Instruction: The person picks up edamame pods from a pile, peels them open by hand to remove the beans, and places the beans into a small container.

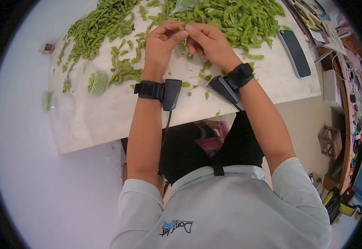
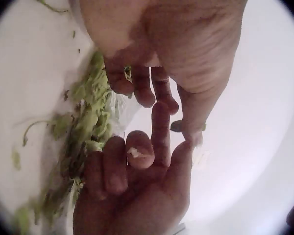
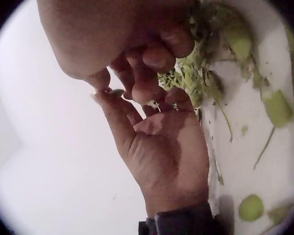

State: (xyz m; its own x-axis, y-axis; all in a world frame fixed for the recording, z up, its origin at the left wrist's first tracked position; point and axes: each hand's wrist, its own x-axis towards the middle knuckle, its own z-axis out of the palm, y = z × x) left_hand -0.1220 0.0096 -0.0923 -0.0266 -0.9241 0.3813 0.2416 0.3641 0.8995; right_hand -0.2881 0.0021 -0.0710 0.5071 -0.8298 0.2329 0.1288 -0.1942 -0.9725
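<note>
Pinching a small green pod (image 1: 181, 28) between them, the left hand (image 1: 160, 47) and right hand (image 1: 214, 43) are holding it at the near edge of the heaped pods, above the table (image 1: 114, 118). Thumb and forefinger of each hand are closing narrowly on it, tip to tip; the remaining fingers are bending loosely and gripping nothing visible. The fingers are hiding most of the pod, so its full outline is not showing. Judging by appearance, it is probably weighing very little, with a pliant, slightly slippery skin and a soft inside that hard squeezing could bruise; a light fingertip hold near the ends or along the seam is seeming best. Left and right, a left heap (image 1: 95, 33) and a right heap (image 1: 241, 23) of pods are lying loose on the tabletop. A clear bag (image 1: 98, 83) is holding pale green pieces, apparently beans. Near the table's left corner a clear container (image 1: 62, 106) is standing, its contents too indistinct to tell. Beyond the hands, clear plastic (image 1: 185, 5) is resting among pods.
</note>
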